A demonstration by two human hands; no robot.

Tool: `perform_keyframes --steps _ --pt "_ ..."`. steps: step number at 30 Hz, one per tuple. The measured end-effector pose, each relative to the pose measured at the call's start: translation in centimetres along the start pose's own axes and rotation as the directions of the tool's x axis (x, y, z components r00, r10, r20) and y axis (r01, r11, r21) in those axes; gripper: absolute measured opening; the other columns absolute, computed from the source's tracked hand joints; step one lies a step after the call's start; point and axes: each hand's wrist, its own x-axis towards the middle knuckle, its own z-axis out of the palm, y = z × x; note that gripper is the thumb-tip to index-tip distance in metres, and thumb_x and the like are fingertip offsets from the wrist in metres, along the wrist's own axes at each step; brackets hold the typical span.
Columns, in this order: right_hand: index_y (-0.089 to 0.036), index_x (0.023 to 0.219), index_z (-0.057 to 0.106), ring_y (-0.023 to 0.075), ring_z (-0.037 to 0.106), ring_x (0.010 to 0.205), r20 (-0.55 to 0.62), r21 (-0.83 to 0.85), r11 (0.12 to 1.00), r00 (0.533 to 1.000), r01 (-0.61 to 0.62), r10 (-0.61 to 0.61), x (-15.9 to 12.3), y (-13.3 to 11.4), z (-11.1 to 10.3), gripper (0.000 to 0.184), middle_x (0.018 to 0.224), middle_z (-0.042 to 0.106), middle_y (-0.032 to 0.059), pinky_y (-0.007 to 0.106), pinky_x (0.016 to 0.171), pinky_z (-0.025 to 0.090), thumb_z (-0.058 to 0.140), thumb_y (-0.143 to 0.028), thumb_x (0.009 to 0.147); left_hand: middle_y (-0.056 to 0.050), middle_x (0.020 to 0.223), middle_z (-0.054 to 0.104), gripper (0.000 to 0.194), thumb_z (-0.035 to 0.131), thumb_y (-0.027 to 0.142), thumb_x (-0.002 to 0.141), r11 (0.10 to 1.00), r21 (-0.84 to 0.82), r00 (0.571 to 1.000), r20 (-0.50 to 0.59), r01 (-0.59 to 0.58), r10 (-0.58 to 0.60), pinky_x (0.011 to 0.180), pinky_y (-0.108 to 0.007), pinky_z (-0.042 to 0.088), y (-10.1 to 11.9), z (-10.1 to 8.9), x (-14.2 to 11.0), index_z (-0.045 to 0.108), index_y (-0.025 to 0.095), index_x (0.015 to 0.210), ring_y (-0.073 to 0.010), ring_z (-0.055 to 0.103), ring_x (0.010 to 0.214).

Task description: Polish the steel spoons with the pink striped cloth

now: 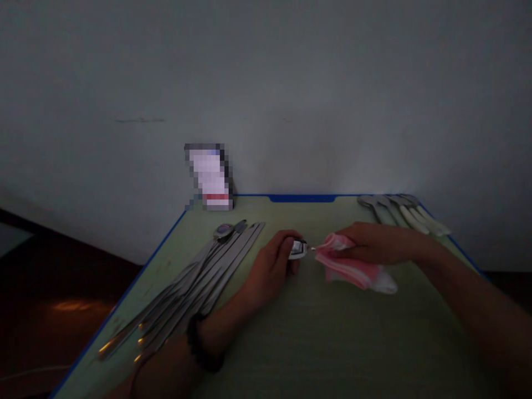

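Note:
Near the middle of the table, my left hand (276,255) is closed on the shiny bowl of a spoon (298,249). The spoon's thin neck runs right into a pink and white striped cloth (349,266). My right hand (369,242) pinches that cloth around the rest of the spoon, which is hidden. The cloth's whitish end hangs below my right fingers. To the left of my left hand lie several long metal utensils (208,269) in a loose bundle, one with a round spoon bowl. A dark beaded bracelet circles my left wrist.
The pale green table (316,343) has a blue edge and stands against a grey wall (291,100). A phone (210,177), blurred out, leans at the back left. Several spoons (384,208), some with white handles, lie at the back right.

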Motion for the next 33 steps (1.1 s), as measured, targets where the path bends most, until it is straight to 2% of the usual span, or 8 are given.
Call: perform_keyframes --steps 5,9,12,17,20,22,26,33 --pt "-0.020 0.091 0.067 0.0107 0.048 0.051 -0.008 0.063 0.993 0.995 -0.102 0.103 -2.4 -0.5 -2.1 0.038 0.062 0.061 -0.0016 0.022 0.047 0.034 0.045 -0.051 0.085 0.000 0.074 0.056 0.027 0.036 0.037 0.095 0.980 -0.197 1.000 0.000 -0.028 0.029 0.047 -0.018 0.038 -0.7 0.3 -0.1 0.048 0.020 0.112 -0.0094 0.050 0.055" --pt "-0.019 0.084 0.065 0.0113 0.052 0.055 -0.022 -0.040 0.996 0.996 -0.083 0.082 -2.6 -0.8 -1.9 0.030 0.067 0.063 -0.0002 0.022 0.050 0.034 0.045 -0.042 0.087 0.000 0.073 0.060 0.028 0.036 0.034 0.095 0.986 -0.069 0.988 -0.001 -0.154 0.155 0.050 -0.019 0.039 -1.1 -0.2 -0.4 0.048 0.019 0.116 -0.0093 0.049 0.054" --pt "-0.019 0.081 0.062 0.0119 0.055 0.062 -0.018 -0.172 0.984 0.999 -0.045 0.043 -1.8 -1.0 -1.1 0.019 0.075 0.065 0.0012 0.022 0.055 0.035 0.047 -0.030 0.086 0.001 0.069 0.059 0.025 0.041 0.032 0.094 0.976 0.057 0.975 0.081 -0.211 0.206 0.058 -0.021 0.042 -0.7 -0.5 -0.7 0.055 0.018 0.108 -0.0108 0.053 0.061" --pt "-0.019 0.075 0.060 0.0135 0.055 0.062 -0.185 -0.369 0.924 0.982 -0.095 0.027 -1.0 -2.3 -0.1 0.019 0.073 0.065 0.0038 0.025 0.055 0.031 0.047 -0.027 0.086 -0.001 0.067 0.059 0.049 0.018 0.042 0.097 0.999 -0.031 0.983 0.185 0.012 -0.006 0.050 -0.023 0.039 -0.3 -0.7 -0.2 0.058 0.014 0.105 -0.0120 0.050 0.053" --pt "-0.019 0.074 0.059 0.0143 0.055 0.063 -0.262 -0.475 0.872 0.965 -0.118 -0.013 -1.0 -3.1 0.3 0.018 0.075 0.065 0.0041 0.027 0.057 0.029 0.045 -0.023 0.086 -0.002 0.065 0.058 0.054 0.016 0.042 0.096 0.995 0.072 0.980 0.178 0.072 -0.084 0.050 -0.024 0.038 -0.1 -0.8 0.2 0.063 0.014 0.089 -0.0131 0.049 0.053" --pt "-0.019 0.074 0.058 0.0148 0.056 0.063 -0.261 -0.495 0.858 0.965 -0.137 0.004 -0.9 -3.5 0.6 0.016 0.074 0.065 0.0037 0.027 0.056 0.028 0.047 -0.022 0.085 -0.001 0.069 0.058 0.044 0.025 0.038 0.095 0.980 0.197 0.987 0.159 0.003 -0.035 0.059 -0.025 0.041 0.2 -0.8 0.0 0.061 0.016 0.085 -0.0152 0.053 0.064" --pt "-0.019 0.077 0.060 0.0166 0.058 0.064 -0.179 -0.437 0.893 0.983 -0.111 0.034 -0.1 -3.6 1.7 0.017 0.075 0.067 0.0044 0.027 0.054 0.030 0.048 -0.028 0.085 -0.005 0.092 0.062 0.029 0.030 0.032 0.095 0.921 0.352 0.979 0.172 -0.164 0.108 0.078 -0.031 0.044 0.6 -0.7 -0.8 0.055 0.018 0.101 -0.0190 0.057 0.085" --pt "-0.019 0.086 0.060 0.0170 0.059 0.068 -0.097 -0.392 0.920 0.995 -0.031 -0.008 1.0 -3.4 2.8 0.012 0.080 0.068 0.0052 0.026 0.057 0.032 0.051 -0.020 0.080 -0.008 0.100 0.061 0.028 0.035 0.035 0.095 0.765 0.542 0.921 0.348 -0.349 0.173 0.077 -0.033 0.045 0.2 -0.9 -0.9 0.054 0.018 0.107 -0.0211 0.057 0.089"
